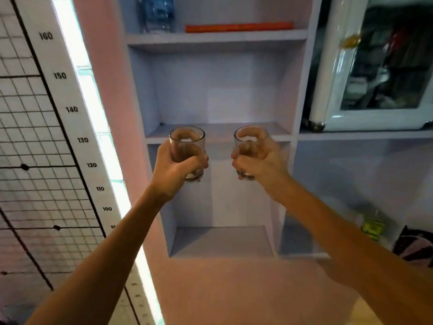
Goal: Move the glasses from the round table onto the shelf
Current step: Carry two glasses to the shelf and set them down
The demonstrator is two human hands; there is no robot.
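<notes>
Two clear, empty tumblers are held up in front of a pale lilac shelf unit. My left hand (175, 168) grips the left glass (187, 139) around its lower half. My right hand (260, 164) grips the right glass (250, 137) the same way. Both glasses are upright, side by side, with their rims level with the front edge of the middle shelf board (220, 132), just in front of it. The compartment behind that board holds nothing. The round table is out of view.
The upper shelf carries a plastic bottle pack (159, 14) and an orange flat object (239, 27). A white glass-door cabinet (375, 66) stands on the ledge at right. A height scale (72, 109) with a light strip and wire grid is at left. A lower compartment (222, 240) lies below.
</notes>
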